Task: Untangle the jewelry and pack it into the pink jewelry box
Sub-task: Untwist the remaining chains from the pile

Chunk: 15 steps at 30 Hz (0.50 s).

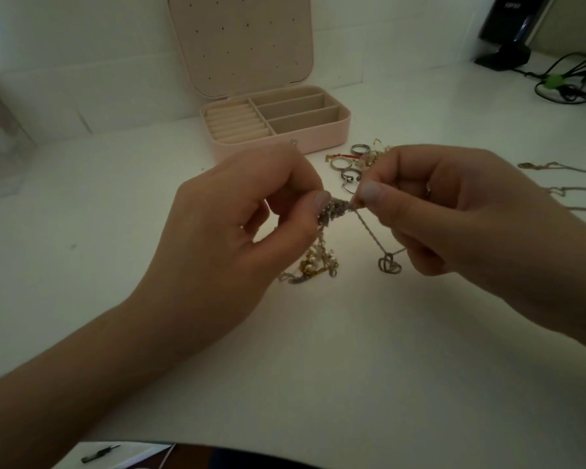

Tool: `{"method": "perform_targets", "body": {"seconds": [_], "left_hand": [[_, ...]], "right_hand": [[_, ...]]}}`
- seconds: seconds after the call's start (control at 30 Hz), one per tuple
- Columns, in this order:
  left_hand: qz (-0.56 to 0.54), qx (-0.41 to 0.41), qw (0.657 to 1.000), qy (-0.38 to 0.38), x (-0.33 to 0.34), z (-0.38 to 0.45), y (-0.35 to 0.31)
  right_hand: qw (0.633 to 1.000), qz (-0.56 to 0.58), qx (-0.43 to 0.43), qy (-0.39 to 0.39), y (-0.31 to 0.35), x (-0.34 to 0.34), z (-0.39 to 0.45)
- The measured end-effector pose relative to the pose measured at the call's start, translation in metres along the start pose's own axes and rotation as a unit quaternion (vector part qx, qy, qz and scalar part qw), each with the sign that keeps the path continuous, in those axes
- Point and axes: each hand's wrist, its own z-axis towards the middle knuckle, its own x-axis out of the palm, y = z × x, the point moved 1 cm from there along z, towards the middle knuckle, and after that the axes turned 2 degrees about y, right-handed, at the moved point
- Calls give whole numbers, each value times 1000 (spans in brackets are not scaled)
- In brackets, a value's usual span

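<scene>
- Left hand (247, 211) and right hand (430, 204) each pinch the tangled chains (335, 211) above the worktop (115, 265).
- Pink jewelry box (274, 120) stands open, far.
- Rings (349, 164) lie right of it.

White table (369, 350) w/ open pink jewelry box (313, 137), rings (351, 167), chains (562, 189), cables (569, 84).

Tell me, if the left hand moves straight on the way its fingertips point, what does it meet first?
Most likely the right hand. The left hand points rightward along the tangled chains that both pinch, a short gap apart. Depth looks equal, though one view cannot confirm it.
</scene>
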Motion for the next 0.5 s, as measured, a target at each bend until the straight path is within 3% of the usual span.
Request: {"method": "perform_targets", "body": {"seconds": [0.2,0.4,0.5], "left_hand": [[-162,-72,984,-13,1,3,8],[-212,-98,972,-3,3,4,13],[-304,-147,941,3,3,7,15]], "right_hand": [[999,38,30,-23,0,-1,1],[989,131,71,-19,3,-2,-1],[979,179,89,-23,3,-2,2]]}}
